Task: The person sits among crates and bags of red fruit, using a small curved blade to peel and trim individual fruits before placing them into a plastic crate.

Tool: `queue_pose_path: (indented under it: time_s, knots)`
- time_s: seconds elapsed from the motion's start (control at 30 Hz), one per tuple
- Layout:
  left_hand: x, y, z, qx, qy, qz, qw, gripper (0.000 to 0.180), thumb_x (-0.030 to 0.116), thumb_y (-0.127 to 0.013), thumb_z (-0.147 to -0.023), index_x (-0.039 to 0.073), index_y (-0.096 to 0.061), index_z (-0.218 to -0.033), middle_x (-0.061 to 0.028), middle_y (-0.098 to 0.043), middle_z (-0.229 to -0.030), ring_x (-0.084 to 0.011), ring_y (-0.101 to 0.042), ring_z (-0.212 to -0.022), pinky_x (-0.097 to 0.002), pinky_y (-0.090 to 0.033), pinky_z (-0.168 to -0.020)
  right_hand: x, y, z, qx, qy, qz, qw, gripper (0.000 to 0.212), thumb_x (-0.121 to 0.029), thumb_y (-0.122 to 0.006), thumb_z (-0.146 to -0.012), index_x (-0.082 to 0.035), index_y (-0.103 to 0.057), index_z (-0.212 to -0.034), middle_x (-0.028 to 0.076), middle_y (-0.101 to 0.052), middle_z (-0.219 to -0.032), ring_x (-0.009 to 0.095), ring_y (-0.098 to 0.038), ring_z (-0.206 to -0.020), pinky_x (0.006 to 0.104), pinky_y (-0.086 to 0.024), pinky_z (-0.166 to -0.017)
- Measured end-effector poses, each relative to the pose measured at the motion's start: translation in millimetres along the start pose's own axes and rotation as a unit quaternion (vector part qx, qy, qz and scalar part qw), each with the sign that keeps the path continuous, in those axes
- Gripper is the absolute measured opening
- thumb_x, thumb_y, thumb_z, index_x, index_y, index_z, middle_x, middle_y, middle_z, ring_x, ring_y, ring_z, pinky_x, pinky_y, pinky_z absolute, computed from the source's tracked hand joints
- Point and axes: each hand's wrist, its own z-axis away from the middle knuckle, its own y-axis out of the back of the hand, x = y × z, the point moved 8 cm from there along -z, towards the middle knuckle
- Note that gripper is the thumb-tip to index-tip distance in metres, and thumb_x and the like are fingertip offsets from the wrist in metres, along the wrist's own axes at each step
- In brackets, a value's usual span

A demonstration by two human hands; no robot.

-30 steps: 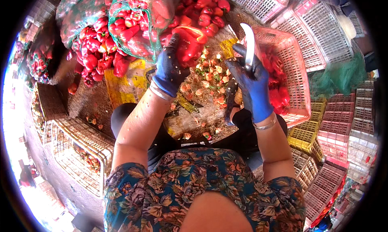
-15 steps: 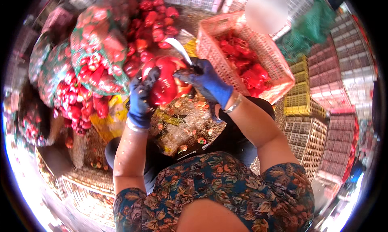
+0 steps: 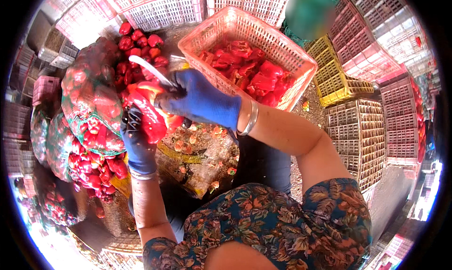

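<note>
My left hand (image 3: 137, 140), in a blue glove with dark fingers, is closed around the left side of a red bell pepper (image 3: 149, 115). The pepper looks cut open, with pale flesh at its upper edge. My right hand (image 3: 202, 99), gloved the same way, grips a knife (image 3: 149, 68) whose light curved blade sticks out to the upper left. Its fingertips are at the pepper's right side, and the knife's handle is mostly hidden in the fist. Loose whole red peppers (image 3: 136, 42) lie just beyond the hands.
A pink crate (image 3: 301, 65) holding cut red peppers (image 3: 266, 79) stands beyond my right hand. Green mesh sacks of peppers (image 3: 89, 91) lean at the left, with peppers spilling out. Scraps and seeds litter the ground sheet (image 3: 202, 164). Stacked crates (image 3: 355, 143) line the right.
My view has shifted, so the pink crate appears farther left. My right hand has come leftward over the pepper with the knife, while the left keeps holding the pepper.
</note>
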Motion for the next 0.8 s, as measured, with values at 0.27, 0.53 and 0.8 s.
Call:
queue_pose_path:
  time_s: [0.27,0.53,0.8]
  knots:
    - [-8,-82,-25,0.047,0.051,0.199,0.978,0.051,0.027,-0.052,-0.095,0.000,-0.040,-0.137,-0.0138,-0.045,-0.137,-0.0252,-0.045,-0.125,-0.0419,-0.036,-0.107,-1,77,25,0.058,0.089,-0.381,0.918,0.021,-0.013,-0.070,-0.081,-0.001,-0.063,-0.096,0.003,-0.063,-0.077,0.010,-0.060,-0.067,0.0241,-0.050,-0.058]
    - [-40,-137,-45,0.006,0.028,0.142,0.989,0.065,0.003,-0.066,-0.082,0.000,-0.036,-0.139,-0.0134,-0.044,-0.138,-0.0259,-0.049,-0.121,-0.0389,-0.040,-0.103,104,89,57,0.221,-0.019,-0.552,0.804,0.018,-0.003,-0.063,-0.086,-0.001,-0.062,-0.104,0.007,-0.067,-0.095,0.012,-0.065,-0.083,0.0260,-0.055,-0.071]
    - [-112,-170,-120,0.104,0.091,0.189,0.972,0.030,0.022,-0.056,-0.093,0.005,-0.060,-0.118,-0.0060,-0.066,-0.108,-0.0141,-0.063,-0.094,-0.0304,-0.051,-0.082,144,209,156,0.506,0.062,-0.200,0.837,0.016,-0.003,-0.067,-0.083,-0.002,-0.065,-0.099,0.004,-0.069,-0.087,0.008,-0.063,-0.077,0.0245,-0.052,-0.064]
